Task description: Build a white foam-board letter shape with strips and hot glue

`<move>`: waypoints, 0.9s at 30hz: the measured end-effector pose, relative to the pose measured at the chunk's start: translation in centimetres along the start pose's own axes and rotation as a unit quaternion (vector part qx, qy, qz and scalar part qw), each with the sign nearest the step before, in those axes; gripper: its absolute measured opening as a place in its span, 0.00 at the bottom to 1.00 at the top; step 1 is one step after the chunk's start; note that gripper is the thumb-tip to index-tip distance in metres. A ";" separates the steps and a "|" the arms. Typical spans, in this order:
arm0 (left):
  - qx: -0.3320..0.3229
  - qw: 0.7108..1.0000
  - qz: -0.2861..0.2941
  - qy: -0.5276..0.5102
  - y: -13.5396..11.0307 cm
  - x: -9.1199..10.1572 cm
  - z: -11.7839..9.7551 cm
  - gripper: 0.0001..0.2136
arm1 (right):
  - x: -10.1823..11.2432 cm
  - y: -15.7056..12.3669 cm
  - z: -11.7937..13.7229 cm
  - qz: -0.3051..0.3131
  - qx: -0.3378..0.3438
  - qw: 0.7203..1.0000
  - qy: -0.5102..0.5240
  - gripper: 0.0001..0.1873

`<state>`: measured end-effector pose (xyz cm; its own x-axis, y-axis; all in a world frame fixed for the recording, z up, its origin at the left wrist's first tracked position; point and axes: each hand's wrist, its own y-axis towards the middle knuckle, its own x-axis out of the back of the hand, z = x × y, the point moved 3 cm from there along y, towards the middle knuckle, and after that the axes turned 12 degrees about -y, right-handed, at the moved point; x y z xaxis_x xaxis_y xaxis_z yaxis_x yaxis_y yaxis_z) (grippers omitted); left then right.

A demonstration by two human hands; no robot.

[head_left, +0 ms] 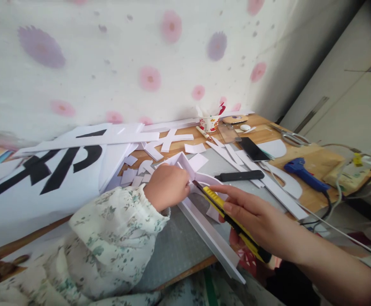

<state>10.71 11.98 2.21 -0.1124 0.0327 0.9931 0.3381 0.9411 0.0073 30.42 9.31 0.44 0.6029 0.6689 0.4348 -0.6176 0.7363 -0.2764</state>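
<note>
My right hand [252, 214] is wrapped round a yellow and black utility knife [233, 219], its blade end pointing up and left. The knife's tip meets a white foam-board shape [211, 238], built from upright strips, with one long arm reaching past the table's front edge. My left hand [169, 185] is closed on the upper part of this shape, beside the blade; its fingertips are partly hidden. Beneath lies a grey cutting mat [163, 250]. Just behind the knife is a black-handled tool [241, 175].
White foam scraps [136, 174] cover the table's left and middle. A large sheet with black lettering [41, 199] is at left. Rightward lie a phone [254, 148], a blue glue gun [306, 174] with cables, scissors [292, 137] and a paper cup [209, 123]. A patterned wall stands behind.
</note>
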 end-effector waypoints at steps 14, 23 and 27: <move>0.040 0.991 -0.129 -0.020 -3.6 4.4 -1.7 0.13 | 0.4 -2.7 4.2 -0.068 0.138 0.966 -0.206 0.24; 0.152 0.980 -0.129 0.001 -13.7 4.6 -1.7 0.14 | -6.9 -4.6 7.2 -0.057 0.278 0.906 -0.315 0.30; 0.195 0.975 -0.103 -0.010 -16.5 1.4 -1.3 0.14 | -10.7 -4.0 6.2 0.002 0.237 0.898 -0.371 0.32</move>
<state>6.15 -3.92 3.58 -0.1602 -0.1683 0.9726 -0.0753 0.9846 0.1580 23.32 -1.37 2.21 0.2059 0.2891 0.9349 -0.8707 0.4901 0.0402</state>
